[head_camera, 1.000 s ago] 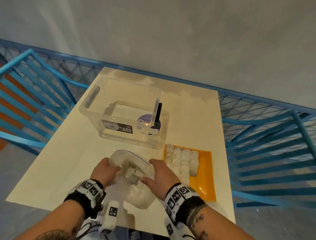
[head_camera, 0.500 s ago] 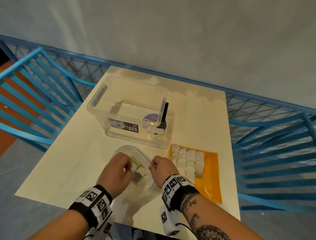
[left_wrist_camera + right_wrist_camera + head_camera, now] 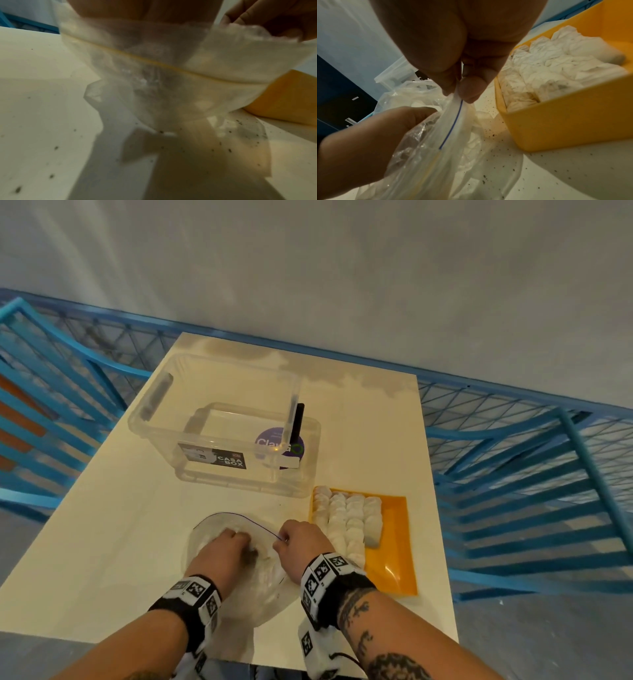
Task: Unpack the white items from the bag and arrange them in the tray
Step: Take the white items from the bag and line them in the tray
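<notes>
Clear bag [image 3: 219,529] between both hands

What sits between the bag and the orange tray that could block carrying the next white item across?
Nothing visible does. The bag lies beside the tray on bare table; the clear box stands farther back, and the tray's right part is free.

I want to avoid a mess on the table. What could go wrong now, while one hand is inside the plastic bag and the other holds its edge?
1. The right hand only pinches the thin rim of the bag; it could slip and the mouth close on the left hand.
2. The bag lies right beside the tray; pulling out an item may bump it and disturb the white items.
3. Dark specks on the table could soil them.
</notes>
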The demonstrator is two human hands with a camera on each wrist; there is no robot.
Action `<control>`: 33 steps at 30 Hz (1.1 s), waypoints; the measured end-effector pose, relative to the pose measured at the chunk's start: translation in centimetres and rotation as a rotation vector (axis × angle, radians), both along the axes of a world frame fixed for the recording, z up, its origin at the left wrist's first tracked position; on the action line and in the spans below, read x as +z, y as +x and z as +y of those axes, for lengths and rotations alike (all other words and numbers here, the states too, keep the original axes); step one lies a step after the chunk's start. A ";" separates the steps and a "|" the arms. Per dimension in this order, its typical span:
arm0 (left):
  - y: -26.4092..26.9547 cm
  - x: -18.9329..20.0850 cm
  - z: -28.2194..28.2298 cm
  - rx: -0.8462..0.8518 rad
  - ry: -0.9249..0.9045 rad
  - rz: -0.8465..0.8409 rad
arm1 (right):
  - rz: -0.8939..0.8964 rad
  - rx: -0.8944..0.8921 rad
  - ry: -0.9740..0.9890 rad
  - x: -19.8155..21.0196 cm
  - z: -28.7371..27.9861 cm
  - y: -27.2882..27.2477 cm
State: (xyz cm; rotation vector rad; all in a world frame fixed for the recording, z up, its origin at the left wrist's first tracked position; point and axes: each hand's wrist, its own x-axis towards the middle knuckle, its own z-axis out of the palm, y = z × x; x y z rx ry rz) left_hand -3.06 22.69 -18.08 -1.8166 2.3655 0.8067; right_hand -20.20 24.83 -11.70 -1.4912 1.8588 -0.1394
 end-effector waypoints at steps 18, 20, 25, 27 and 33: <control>-0.7 4.6 0.5 0.064 0.061 0.108 | -0.042 -0.039 0.033 1.0 0.1 -0.6; -0.2 6.0 0.2 0.061 0.080 0.103 | -0.095 -0.077 0.052 1.0 0.2 -1.0; 0.0 9.5 -0.7 0.353 0.335 0.574 | -0.149 -0.109 -0.055 2.5 0.9 -2.4; -1.0 10.7 -0.7 0.414 0.435 0.801 | -0.261 -0.178 -0.128 3.3 1.4 -3.2; -6.3 12.0 -0.4 0.428 0.504 1.008 | -0.621 -0.343 -0.191 6.6 3.0 -4.2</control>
